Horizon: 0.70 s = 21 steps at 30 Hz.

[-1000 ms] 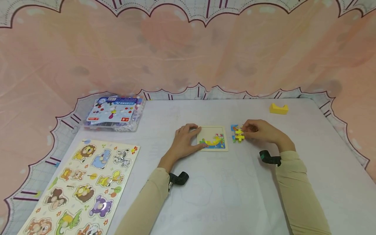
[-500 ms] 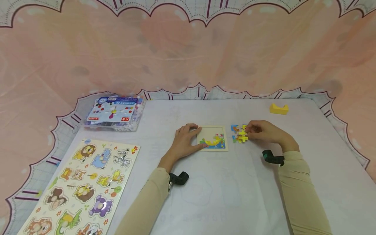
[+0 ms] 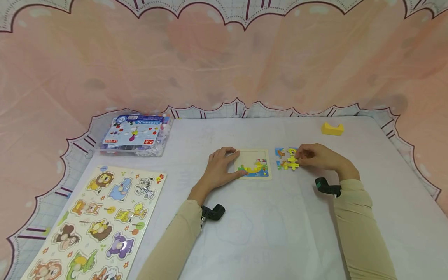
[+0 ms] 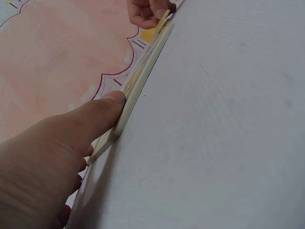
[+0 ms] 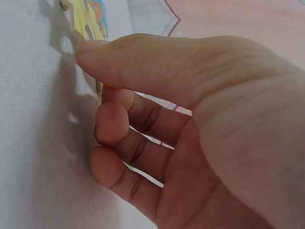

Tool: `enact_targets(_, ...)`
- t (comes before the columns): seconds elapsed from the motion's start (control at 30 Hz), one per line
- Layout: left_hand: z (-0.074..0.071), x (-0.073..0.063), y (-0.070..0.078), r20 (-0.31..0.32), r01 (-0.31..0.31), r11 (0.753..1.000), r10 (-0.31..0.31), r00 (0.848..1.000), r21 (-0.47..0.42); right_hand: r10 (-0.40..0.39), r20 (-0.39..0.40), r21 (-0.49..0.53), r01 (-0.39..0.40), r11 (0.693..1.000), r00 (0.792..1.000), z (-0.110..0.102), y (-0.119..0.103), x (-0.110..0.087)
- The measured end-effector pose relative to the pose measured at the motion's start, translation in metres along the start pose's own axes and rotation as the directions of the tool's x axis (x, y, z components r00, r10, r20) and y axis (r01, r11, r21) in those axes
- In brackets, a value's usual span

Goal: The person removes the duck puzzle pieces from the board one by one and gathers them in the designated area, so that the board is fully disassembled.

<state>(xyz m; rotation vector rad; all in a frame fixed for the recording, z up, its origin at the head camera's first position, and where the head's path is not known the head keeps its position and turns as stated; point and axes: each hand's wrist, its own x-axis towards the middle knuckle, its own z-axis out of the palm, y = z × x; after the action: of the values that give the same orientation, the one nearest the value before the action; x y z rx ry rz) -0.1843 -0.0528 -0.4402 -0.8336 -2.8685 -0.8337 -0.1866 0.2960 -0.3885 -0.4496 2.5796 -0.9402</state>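
A small square puzzle tray (image 3: 252,154) lies on the table, its lower part filled with yellow, green and blue pieces. My left hand (image 3: 220,167) holds its left side, fingers at the upper left corner and thumb (image 4: 107,107) over the lower edge. To the tray's right is a small cluster of loose jigsaw pieces (image 3: 281,153), mostly yellow and blue. My right hand (image 3: 316,156) pinches a yellow jigsaw piece (image 3: 293,160) at the cluster's right side, low over the cloth. In the right wrist view, the thumb and index fingertips meet at this piece, partly hiding it.
A large animal puzzle board (image 3: 99,217) covers the near left of the table. Behind it sits a clear plastic box (image 3: 136,136) with a blue label. A yellow notched block (image 3: 332,129) stands at the back right. A patterned curtain (image 3: 224,66) hangs beyond.
My right hand has shifted slightly right, drawing the yellow piece away from the tray; more of the blue and orange pieces behind it shows. The left hand and tray stay put.
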Motion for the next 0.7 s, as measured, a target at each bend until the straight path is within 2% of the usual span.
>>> enact_targets(0.47, -0.0014, -0.0009, 0.0013, 0.012, 0.018, 1.000, -0.018, 1.000, 0.000, 0.049, 0.019, -0.023, -0.049, 0.999, 0.999, -0.0021, 0.0056, -0.0010)
enact_targets(0.7, -0.0001, -0.0005, 0.0001, 0.003, 0.007, 1.000, -0.007, 1.000, 0.006, 0.083, 0.019, -0.027, -0.083, 0.996, 0.996, -0.0021, 0.0059, -0.0011)
